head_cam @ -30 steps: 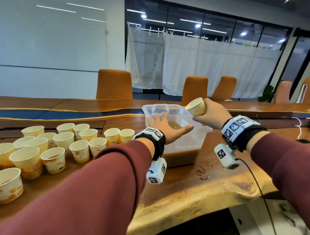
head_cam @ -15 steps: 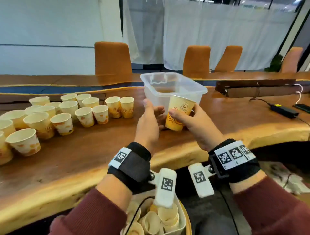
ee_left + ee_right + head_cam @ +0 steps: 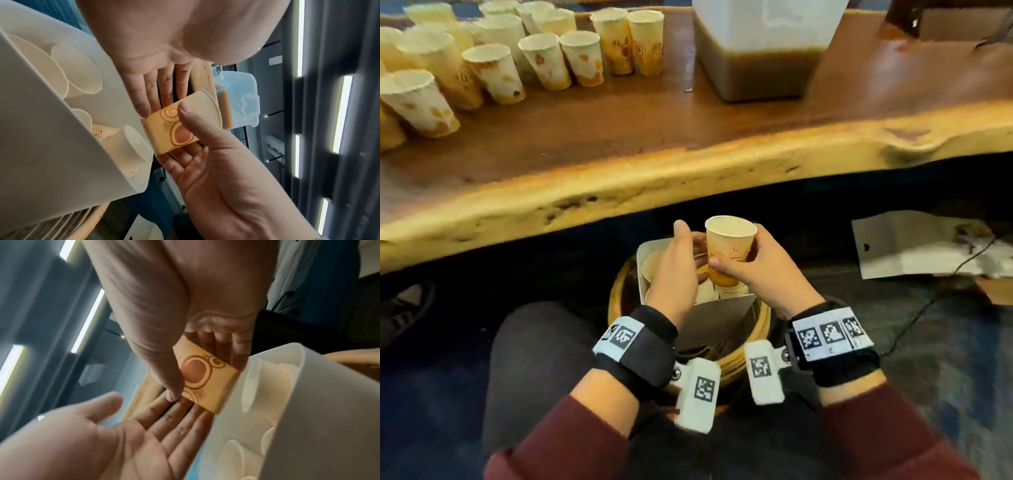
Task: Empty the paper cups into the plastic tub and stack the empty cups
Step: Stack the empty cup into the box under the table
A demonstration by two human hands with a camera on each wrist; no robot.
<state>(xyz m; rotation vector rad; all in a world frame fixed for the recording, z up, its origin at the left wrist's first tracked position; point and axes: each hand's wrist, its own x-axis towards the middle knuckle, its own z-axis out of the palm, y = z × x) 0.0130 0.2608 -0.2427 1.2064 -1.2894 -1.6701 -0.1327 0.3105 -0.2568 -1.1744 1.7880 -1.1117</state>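
In the head view my right hand [image 3: 751,255] grips an empty yellow paper cup [image 3: 729,245] upright, below the table's front edge. The thumb [image 3: 191,116] lies across its swirl print. My left hand [image 3: 685,248] is flat, its straight fingers [image 3: 174,412] against the cup's [image 3: 205,379] far side. Just beneath the cup [image 3: 180,128] is a white bin [image 3: 722,305] with several empty cups lying loose in it. The plastic tub [image 3: 756,72] of brown liquid stands on the table, with several paper cups [image 3: 493,65] grouped at the left.
The white bin [image 3: 51,129] sits inside a round wicker basket [image 3: 726,363] between my knees. The table's thick wooden edge [image 3: 688,171] hangs above my hands. A white paper bag [image 3: 914,246] and a cable lie on the floor at the right.
The cup was tipped over the tub a second ago. Both hands have since come down from the table with it to just above the white bin. My view has tilted down.
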